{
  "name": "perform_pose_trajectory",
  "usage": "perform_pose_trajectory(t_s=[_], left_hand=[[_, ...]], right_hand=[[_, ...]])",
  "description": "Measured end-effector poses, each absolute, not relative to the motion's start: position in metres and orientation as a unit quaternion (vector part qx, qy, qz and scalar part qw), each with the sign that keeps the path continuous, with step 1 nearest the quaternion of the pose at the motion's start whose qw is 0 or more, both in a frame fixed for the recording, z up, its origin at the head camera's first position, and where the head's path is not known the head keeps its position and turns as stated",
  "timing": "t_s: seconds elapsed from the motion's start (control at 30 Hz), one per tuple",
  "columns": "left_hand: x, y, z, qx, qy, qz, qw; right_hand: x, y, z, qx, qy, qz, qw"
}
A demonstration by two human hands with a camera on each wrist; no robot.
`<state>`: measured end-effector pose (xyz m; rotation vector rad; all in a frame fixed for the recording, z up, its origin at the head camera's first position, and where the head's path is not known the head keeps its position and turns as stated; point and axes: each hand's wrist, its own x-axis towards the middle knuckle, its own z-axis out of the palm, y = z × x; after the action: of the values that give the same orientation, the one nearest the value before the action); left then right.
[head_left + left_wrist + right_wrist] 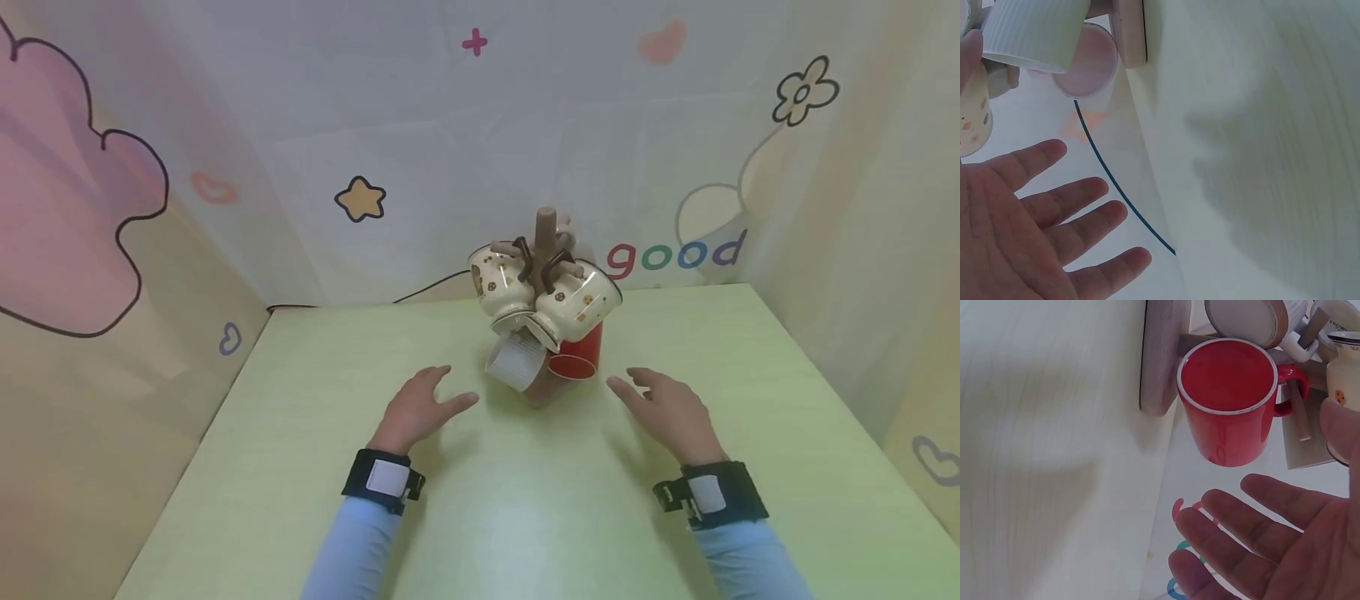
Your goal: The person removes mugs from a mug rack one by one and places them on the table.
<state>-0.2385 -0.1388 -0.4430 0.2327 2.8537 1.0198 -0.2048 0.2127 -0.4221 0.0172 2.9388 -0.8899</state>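
A wooden mug tree (546, 229) stands toward the back of the table, hung with several mugs. Two cream mugs with brown spots, a left one (501, 282) and a right one (581, 302), hang on its upper pegs by dark handles. Below them hang a white ribbed mug (516, 362) and a red mug (576, 357), mouths tilted downward. My left hand (417, 408) hovers to the left of the tree, fingers spread, holding nothing. On the other side, my right hand (670, 414) is held near the red mug (1229, 403), its fingers extended and apart from it.
The pale green table (480, 517) reaches back to a printed cloth (420, 108) with a star and the word "good". Cloth walls flank both sides. In the left wrist view, another mug's pinkish mouth (1088, 62) shows beside the round wooden base (1130, 31).
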Motion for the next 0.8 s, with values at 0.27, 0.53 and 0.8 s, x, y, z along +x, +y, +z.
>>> perform_pose_trajectory(t_s=[0.27, 0.53, 0.8], left_hand=[[-0.234, -0.135, -0.44, 0.076, 0.94, 0.328, 0.06], [-0.23, -0.13, -0.438, 0.089, 0.939, 0.325, 0.075], [-0.227, -0.125, -0.438, 0.087, 0.937, 0.327, 0.086]], right_hand=[[-0.205, 0.202, -0.417, 0.013, 0.946, -0.32, 0.047], [-0.21, 0.192, -0.407, 0.01, 0.933, -0.357, 0.038], [-0.219, 0.179, -0.393, 0.013, 0.909, -0.415, 0.033]])
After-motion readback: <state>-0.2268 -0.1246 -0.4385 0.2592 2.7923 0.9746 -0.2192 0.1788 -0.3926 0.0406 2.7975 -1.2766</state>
